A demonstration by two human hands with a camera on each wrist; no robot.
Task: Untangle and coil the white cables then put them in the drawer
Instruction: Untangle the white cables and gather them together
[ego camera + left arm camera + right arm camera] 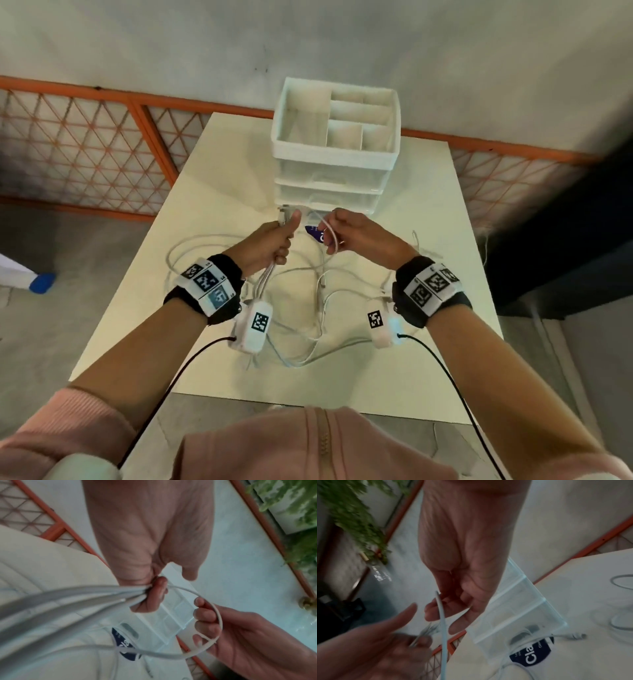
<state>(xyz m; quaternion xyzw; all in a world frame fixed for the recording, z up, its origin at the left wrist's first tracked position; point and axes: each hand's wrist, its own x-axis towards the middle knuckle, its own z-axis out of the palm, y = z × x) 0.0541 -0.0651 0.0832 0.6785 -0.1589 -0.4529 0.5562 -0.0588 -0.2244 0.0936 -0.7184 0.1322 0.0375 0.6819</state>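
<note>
The table [428, 219] carries everything, and it is narrow enough that slack can slide off its near edge or right edge. At its far edge stands the drawer unit [334, 192], an open divided tray on top and clear drawers stacked below; whether any drawer is pulled out cannot be told from here.

The white cables [308, 329] sprawl in crossed loops over the middle of the table toward the near edge, with one strand reaching toward the right edge. That tangle is the main risk: a hard tug could cinch a crossing into a knot or drag loose loops over an edge.

The left hand [270, 245] is clenched around a bunch of gathered strands, thumb up. If that grasp slackens, the finished turns likely spring apart.

The right hand [349, 233] curls its fingers round a single strand, bending it into a loop toward the left hand. Snagged slack below could twist the loop into a kink.

A small dark blue label [317, 234] lies just before the unit, where a cable may catch it.
</note>
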